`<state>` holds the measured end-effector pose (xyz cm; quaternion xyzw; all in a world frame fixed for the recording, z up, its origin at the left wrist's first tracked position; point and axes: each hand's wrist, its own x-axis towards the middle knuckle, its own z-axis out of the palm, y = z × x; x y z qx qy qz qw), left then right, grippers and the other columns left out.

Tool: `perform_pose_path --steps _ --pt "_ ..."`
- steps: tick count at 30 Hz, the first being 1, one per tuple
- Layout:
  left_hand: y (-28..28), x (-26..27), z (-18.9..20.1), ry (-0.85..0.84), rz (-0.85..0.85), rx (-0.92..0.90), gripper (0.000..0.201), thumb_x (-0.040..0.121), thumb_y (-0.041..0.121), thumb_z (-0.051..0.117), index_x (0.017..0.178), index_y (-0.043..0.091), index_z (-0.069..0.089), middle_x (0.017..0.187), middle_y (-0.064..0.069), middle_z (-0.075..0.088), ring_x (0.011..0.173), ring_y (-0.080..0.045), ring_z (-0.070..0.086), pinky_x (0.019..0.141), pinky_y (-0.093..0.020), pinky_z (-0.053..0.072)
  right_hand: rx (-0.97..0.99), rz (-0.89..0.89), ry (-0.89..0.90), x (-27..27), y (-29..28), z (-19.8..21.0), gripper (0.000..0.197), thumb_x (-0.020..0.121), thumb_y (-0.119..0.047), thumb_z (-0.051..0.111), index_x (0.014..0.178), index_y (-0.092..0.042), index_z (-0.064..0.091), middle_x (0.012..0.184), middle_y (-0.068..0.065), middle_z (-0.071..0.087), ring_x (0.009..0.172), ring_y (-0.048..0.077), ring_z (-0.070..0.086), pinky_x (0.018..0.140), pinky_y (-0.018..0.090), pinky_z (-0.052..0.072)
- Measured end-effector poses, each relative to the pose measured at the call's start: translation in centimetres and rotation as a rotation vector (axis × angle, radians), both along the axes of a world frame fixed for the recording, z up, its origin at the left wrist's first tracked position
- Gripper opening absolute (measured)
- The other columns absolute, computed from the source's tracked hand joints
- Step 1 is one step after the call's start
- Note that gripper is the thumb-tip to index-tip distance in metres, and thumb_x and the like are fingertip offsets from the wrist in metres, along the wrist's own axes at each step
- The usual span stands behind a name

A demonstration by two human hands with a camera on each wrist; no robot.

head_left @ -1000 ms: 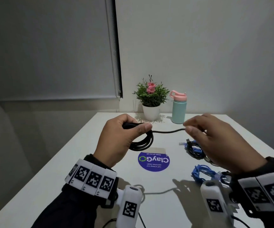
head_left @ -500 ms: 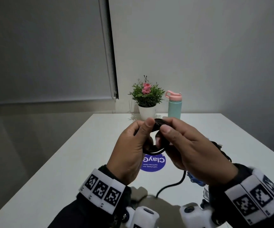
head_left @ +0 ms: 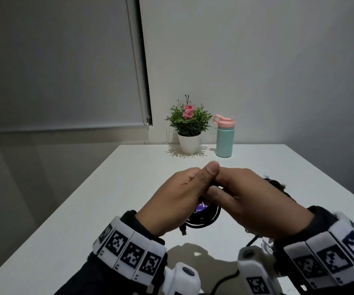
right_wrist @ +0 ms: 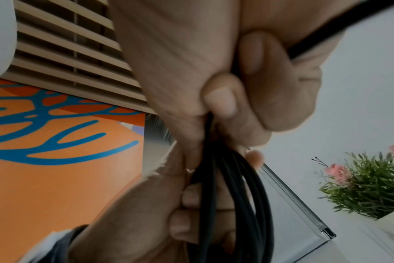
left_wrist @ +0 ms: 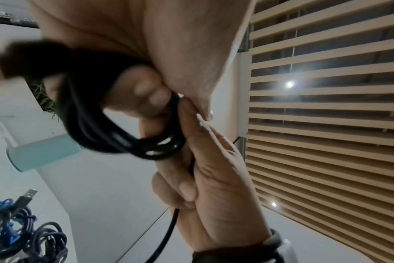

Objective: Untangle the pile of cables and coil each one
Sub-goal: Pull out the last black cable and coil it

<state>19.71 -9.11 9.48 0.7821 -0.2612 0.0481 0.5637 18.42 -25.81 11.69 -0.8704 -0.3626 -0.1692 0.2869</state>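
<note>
A black cable coil (head_left: pixel 206 220) hangs from both hands above the white table (head_left: pixel 108 199), its USB plug (head_left: pixel 184 232) dangling at the lower left. My left hand (head_left: pixel 182 194) grips the top of the coil, thumb laid over it. My right hand (head_left: pixel 244 196) presses against the left and pinches the same bundle. In the left wrist view the coil (left_wrist: pixel 124 140) loops round the fingers, and the loose tail (left_wrist: pixel 167 231) runs down out of the right hand (left_wrist: pixel 216 204). The right wrist view shows several strands (right_wrist: pixel 241 204) held between both hands.
A tangle of blue and dark cables (left_wrist: pixel 16 231) lies on the table to the right, partly hidden behind the right hand (head_left: pixel 277 184). A potted plant (head_left: pixel 189 126) and a teal bottle (head_left: pixel 225 138) stand at the far edge. A purple sticker (head_left: pixel 201 208) lies under the coil.
The right hand, stretched out to the right with the cable a second ago, has come in against the left hand. Both hands now close over the coil's top.
</note>
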Motion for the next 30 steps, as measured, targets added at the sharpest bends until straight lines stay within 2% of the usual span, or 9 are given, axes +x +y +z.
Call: perform_pose_path --steps 4,9,12,16,18,20,22,26,30 --pt "0.2 0.2 0.3 -0.036 0.146 -0.096 0.071 0.093 0.072 0.043 0.085 0.003 0.056 0.050 0.012 0.037 0.044 -0.010 0.031 0.050 -0.029 0.026 0.201 -0.077 -0.050 -0.5 -0.6 0.9 0.016 0.085 -0.038 0.071 0.100 -0.037 0.064 0.087 -0.022 0.068 0.059 -0.003 0.057 0.058 0.011 0.039" --pt "0.8 0.3 0.8 -0.037 0.255 -0.171 0.049 0.095 0.065 0.047 0.070 0.024 0.059 0.054 0.010 0.047 0.050 -0.015 0.043 0.052 -0.031 0.039 0.292 -0.115 -0.092 -0.6 -1.6 1.7 0.008 0.087 -0.038 0.067 0.083 -0.031 0.068 0.067 -0.025 0.062 0.055 0.004 0.054 0.052 0.014 0.039" --pt "0.1 -0.2 1.0 0.088 0.098 -0.375 0.041 0.099 0.051 0.052 0.064 0.029 0.058 0.056 0.010 0.043 0.046 -0.011 0.038 0.050 -0.029 0.042 0.396 -0.099 -0.043 0.4 -1.1 0.8 0.013 0.088 -0.035 0.066 0.083 -0.024 0.068 0.059 -0.022 0.058 0.050 0.004 0.048 0.050 0.009 0.036" --pt "0.1 -0.8 1.1 0.284 -0.126 -0.600 0.031 0.095 0.042 0.064 0.070 0.025 0.059 0.055 0.008 0.041 0.044 -0.010 0.032 0.043 -0.021 0.037 0.655 0.097 0.268 1.4 -0.3 -0.4 0.022 0.089 -0.032 0.061 0.086 -0.010 0.063 0.061 -0.011 0.054 0.046 0.000 0.042 0.048 0.008 0.033" --pt "0.3 -0.8 1.1 0.261 -0.205 -0.586 0.014 0.082 0.026 0.070 0.078 0.020 0.059 0.058 0.006 0.047 0.047 -0.010 0.039 0.047 -0.023 0.040 0.667 0.152 0.342 1.4 -0.1 -0.7 0.024 0.091 -0.033 0.057 0.090 -0.010 0.063 0.062 -0.011 0.054 0.051 0.003 0.039 0.051 0.014 0.034" --pt "0.6 -0.8 1.0 0.233 -0.221 -0.565 0.020 0.068 0.011 0.063 0.086 0.013 0.055 0.062 0.002 0.051 0.048 -0.010 0.044 0.049 -0.023 0.043 0.637 0.166 0.362 1.3 -0.2 -0.7 0.019 0.095 -0.030 0.053 0.095 -0.014 0.065 0.065 -0.004 0.056 0.056 0.012 0.041 0.052 0.019 0.036" --pt "0.7 -0.7 1.0 0.181 -0.203 -0.522 0.019 0.070 0.003 0.056 0.087 0.012 0.052 0.063 0.002 0.054 0.050 -0.011 0.050 0.051 -0.023 0.045 0.617 0.157 0.362 1.2 -0.3 -0.5 0.016 0.099 -0.022 0.052 0.097 -0.015 0.067 0.068 -0.001 0.061 0.057 0.013 0.047 0.054 0.016 0.039" --pt "0.6 -0.5 0.8 0.102 -0.151 -0.474 0.020 0.079 0.012 0.061 0.093 0.025 0.065 0.074 0.001 0.059 0.058 -0.013 0.055 0.060 -0.029 0.051 0.732 0.193 0.492 1.1 -0.3 -0.4 0.015 0.095 -0.016 0.058 0.091 -0.008 0.070 0.062 0.002 0.060 0.051 0.011 0.048 0.050 0.017 0.040" --pt "0.4 -0.6 0.9 0.070 -0.192 -0.434 0.019 0.083 0.017 0.065 0.101 0.020 0.069 0.075 0.004 0.065 0.055 -0.007 0.057 0.058 -0.019 0.049 0.908 0.248 0.679 1.4 -0.3 -0.4 0.020 0.079 -0.020 0.068 0.087 -0.002 0.068 0.063 0.011 0.055 0.047 0.013 0.045 0.045 0.021 0.038"
